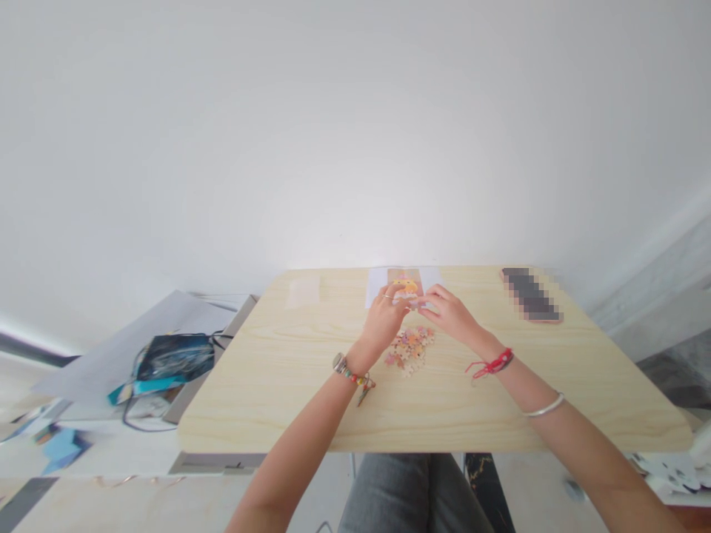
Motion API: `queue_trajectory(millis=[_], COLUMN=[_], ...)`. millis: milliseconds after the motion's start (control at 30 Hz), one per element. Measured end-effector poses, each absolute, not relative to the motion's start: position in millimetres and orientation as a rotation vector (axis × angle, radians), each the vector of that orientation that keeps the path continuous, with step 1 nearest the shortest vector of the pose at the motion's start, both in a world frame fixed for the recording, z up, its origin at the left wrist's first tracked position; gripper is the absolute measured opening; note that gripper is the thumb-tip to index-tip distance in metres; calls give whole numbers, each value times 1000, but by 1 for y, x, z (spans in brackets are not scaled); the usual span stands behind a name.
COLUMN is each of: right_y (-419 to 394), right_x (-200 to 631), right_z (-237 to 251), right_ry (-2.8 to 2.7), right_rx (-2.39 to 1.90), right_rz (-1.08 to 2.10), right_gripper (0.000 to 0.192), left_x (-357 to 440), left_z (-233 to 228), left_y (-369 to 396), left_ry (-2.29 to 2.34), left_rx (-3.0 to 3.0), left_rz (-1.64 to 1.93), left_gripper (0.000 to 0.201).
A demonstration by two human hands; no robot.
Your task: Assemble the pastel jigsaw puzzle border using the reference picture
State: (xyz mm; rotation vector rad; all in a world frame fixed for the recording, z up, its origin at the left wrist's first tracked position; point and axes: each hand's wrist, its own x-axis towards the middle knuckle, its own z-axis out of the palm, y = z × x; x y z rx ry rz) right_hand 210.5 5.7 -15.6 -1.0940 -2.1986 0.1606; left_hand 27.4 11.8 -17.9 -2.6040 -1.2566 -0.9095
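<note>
Both hands meet above the table, fingertips almost touching, in front of a printed picture (409,276) with a yellow and pink figure on a white sheet. My left hand (384,320) is closed in a pinch, and my right hand (449,314) pinches from the other side. Between the fingertips is a small pinkish bit that looks like a jigsaw piece; the fingers hide most of it. Just below the hands lies a loose pile of jigsaw pieces (412,346) in pink, orange and cream. My left forearm partly covers the view beside the pile.
The pale wooden table (266,400) stands against a white wall. A phone (530,295), blurred out, lies at the right back. At the left back is a thin pale sheet (304,292). Left of the table, a dark pouch (175,357) and a cable rest on a lower surface.
</note>
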Motion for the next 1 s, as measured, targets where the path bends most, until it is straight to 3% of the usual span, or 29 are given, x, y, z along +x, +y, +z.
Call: queue_trajectory(millis=[233, 467, 733, 1000], right_y=[6, 1, -3, 25], right_x=[261, 277, 259, 175], right_z=[-34, -49, -31, -22], right_ry=[-2138, -2150, -2221, -2536], right_rx=[-1256, -1389, -1276, -1027], right_rz=[203, 301, 302, 330], right_gripper=[8, 14, 13, 12], left_x=[82, 101, 18, -45], left_z=[-22, -25, -10, -22], left_y=[32, 29, 18, -1], left_ry=[-1079, -1038, -1398, -1602], left_rx=[-2790, -2830, -2623, -2495], left_rz=[-666, -569, -640, -685], left_gripper=[14, 14, 14, 8])
